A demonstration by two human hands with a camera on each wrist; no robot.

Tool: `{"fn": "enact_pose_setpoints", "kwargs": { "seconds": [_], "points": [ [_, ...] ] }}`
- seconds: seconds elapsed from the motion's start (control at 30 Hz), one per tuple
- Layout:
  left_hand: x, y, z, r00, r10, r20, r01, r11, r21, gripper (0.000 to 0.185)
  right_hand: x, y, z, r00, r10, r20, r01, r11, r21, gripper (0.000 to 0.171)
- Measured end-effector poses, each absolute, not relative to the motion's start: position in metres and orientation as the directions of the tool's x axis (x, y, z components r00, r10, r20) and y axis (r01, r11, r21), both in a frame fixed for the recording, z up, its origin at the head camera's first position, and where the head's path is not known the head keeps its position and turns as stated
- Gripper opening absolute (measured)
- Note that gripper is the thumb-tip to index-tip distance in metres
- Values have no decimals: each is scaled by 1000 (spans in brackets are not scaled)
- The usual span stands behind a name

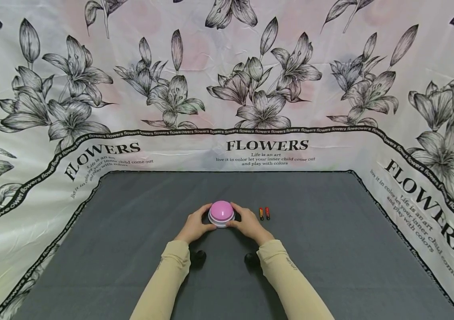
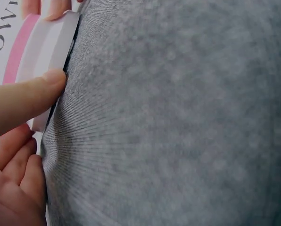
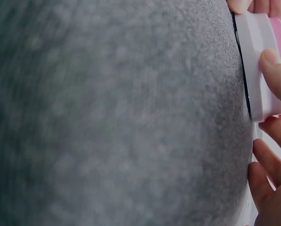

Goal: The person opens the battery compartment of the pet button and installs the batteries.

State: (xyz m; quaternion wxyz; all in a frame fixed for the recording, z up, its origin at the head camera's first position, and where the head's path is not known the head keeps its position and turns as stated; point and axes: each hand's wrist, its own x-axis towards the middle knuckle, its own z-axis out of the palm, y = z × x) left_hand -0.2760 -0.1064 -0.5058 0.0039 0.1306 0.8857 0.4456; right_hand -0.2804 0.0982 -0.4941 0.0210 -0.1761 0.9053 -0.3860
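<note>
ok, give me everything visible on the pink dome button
The pink dome button is round, with a glossy pink domed cap on a white base; it looks like plastic. It sits upright on the grey cloth, near the middle. Both hands hold it: the left hand and right hand curl around opposite sides, thumbs pressed on the white rim in the wrist views. Two small batteries lie just to its right, apart from it.
</note>
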Motion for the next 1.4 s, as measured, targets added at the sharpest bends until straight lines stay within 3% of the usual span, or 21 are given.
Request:
{"fn": "enact_pose_setpoints", "kwargs": {
  "seconds": [0.4, 0.73, 0.97, 1.13, 1.27, 1.4],
  "points": [
    [-273, -113, -508, -942, 299, 152, 291, 504, 813, 68, -274, 112, -486, -916, -393, 80, -299, 535, -790, 69],
    [-266, -111, -502, -947, 266, 178, 275, 392, 878, 63, -273, 113, -488, -916, -377, 137, -307, 437, -845, 67],
    [-265, -105, -496, -965, 194, 178, 239, 365, 900, 58, -263, 106, -469, -926, -273, 261, -330, 249, -911, 41],
    [-265, -100, -488, -975, 137, 176, 214, 354, 910, 58, -257, 105, -458, -930, -253, 267, -331, 263, -906, 35],
    [-264, -97, -480, -982, 94, 165, 189, 394, 900, 55, -263, 107, -475, -938, -229, 259, -321, 298, -899, 39],
    [-264, -93, -474, -991, 67, 114, 131, 391, 911, 48, -254, 107, -466, -936, -234, 263, -328, 302, -895, 46]
  ]
}}
